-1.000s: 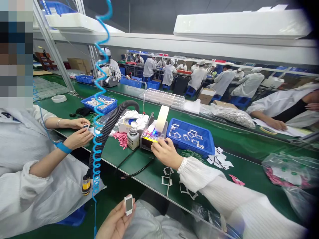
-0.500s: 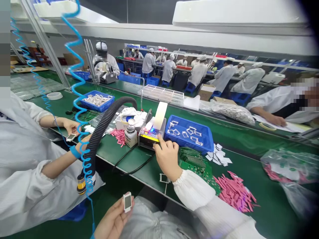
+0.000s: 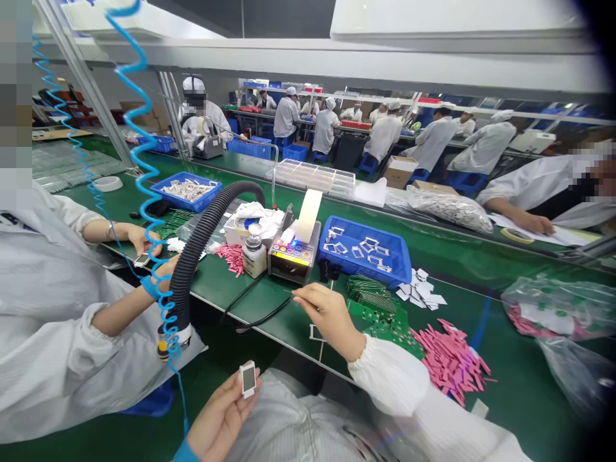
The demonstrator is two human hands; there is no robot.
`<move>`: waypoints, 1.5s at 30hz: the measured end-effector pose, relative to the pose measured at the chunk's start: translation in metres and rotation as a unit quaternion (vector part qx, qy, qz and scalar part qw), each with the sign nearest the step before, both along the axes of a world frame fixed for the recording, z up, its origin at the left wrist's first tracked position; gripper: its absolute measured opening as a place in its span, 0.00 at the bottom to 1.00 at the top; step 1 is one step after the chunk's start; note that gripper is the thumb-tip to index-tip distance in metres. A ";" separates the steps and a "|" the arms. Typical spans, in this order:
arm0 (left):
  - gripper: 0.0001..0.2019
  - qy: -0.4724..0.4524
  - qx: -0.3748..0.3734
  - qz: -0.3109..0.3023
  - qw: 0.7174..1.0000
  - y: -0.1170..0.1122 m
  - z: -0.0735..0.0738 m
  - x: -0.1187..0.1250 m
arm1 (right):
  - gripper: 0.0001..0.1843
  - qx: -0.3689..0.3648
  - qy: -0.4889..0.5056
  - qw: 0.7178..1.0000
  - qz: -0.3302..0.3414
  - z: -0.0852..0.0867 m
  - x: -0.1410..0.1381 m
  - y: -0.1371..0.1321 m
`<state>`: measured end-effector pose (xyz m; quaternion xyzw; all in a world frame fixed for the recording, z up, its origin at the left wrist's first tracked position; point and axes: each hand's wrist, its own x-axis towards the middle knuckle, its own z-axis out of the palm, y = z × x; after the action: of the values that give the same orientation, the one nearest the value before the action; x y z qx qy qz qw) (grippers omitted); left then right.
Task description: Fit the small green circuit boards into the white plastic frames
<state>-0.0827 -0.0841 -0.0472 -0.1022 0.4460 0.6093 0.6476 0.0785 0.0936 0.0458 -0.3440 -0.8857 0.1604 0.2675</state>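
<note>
My left hand (image 3: pixel 224 414), low in front of my lap, holds a small LCD screen in a white frame (image 3: pixel 248 379) between thumb and fingers, its grey face up. My right hand (image 3: pixel 330 317) hovers over the near bench edge with fingers pinched together. A thin sliver shows at its fingertips, too small to name. Just beyond it stands a grey tape dispenser (image 3: pixel 291 260) with coloured buttons, a lit blue display and a pale tape roll (image 3: pixel 309 215) on top. Below my right wrist, a white frame (image 3: pixel 315 332) lies on the bench, partly hidden.
A blue tray (image 3: pixel 366 256) holds white frames. Green circuit boards (image 3: pixel 373 298), white pieces (image 3: pixel 421 289) and pink strips (image 3: pixel 447 359) lie to the right. Left are a bottle (image 3: pixel 255 255), a black hose (image 3: pixel 197 253), a coiled blue cord (image 3: pixel 137 119) and a co-worker's hands (image 3: pixel 144 240).
My right hand has drawn back from the tape dispenser's button panel toward me, its fingers now pinched. My left hand still holds the LCD screen. The co-worker's hands on the left shifted slightly.
</note>
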 end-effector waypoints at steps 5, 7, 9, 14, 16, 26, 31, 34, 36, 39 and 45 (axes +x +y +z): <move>0.24 -0.008 0.004 -0.015 1.000 0.000 0.002 0.000 | 0.10 -0.091 -0.063 0.991 0.075 -0.029 -0.015 0.026; 0.22 -0.005 0.004 -0.023 1.000 0.001 0.007 0.003 | 0.11 -0.136 -0.072 0.986 0.069 -0.038 -0.025 0.036; 0.21 0.010 -0.007 -0.029 1.000 0.002 0.011 0.005 | 0.13 -0.184 -0.062 0.979 0.057 -0.042 -0.029 0.043; 0.21 0.045 -0.022 -0.046 0.998 0.002 0.010 0.008 | 0.11 -0.316 0.051 0.947 0.032 -0.034 -0.022 0.035; 0.22 0.059 -0.023 -0.049 0.997 0.003 0.007 0.007 | 0.10 -0.376 0.125 0.918 0.015 -0.030 -0.023 0.025; 0.24 -0.004 -0.015 -0.057 0.998 0.006 -0.006 0.002 | 0.12 -0.555 0.477 0.667 -0.138 -0.035 -0.062 0.030; 0.25 0.022 -0.039 -0.047 0.998 0.006 -0.006 0.002 | 0.15 -0.589 0.526 0.591 -0.164 -0.031 -0.068 0.036; 0.23 0.011 -0.030 -0.044 0.999 0.006 -0.006 -0.001 | 0.16 -0.592 0.533 0.581 -0.167 -0.029 -0.069 0.038; 0.22 0.008 -0.022 -0.042 0.999 0.006 -0.006 -0.003 | 0.16 -0.587 0.530 0.589 -0.168 -0.027 -0.071 0.038; 0.23 0.031 -0.036 -0.039 0.998 0.004 -0.006 -0.003 | 0.15 -0.573 0.511 0.620 -0.163 -0.019 -0.075 0.032; 0.24 0.052 -0.017 -0.049 0.997 0.000 -0.002 0.003 | 0.10 -0.579 0.400 0.710 -0.031 0.028 -0.023 -0.020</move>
<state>-0.0800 -0.0839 -0.0495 -0.0592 0.4940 0.5736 0.6508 0.0552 0.0735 0.0740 -0.3622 -0.4182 0.7562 0.3493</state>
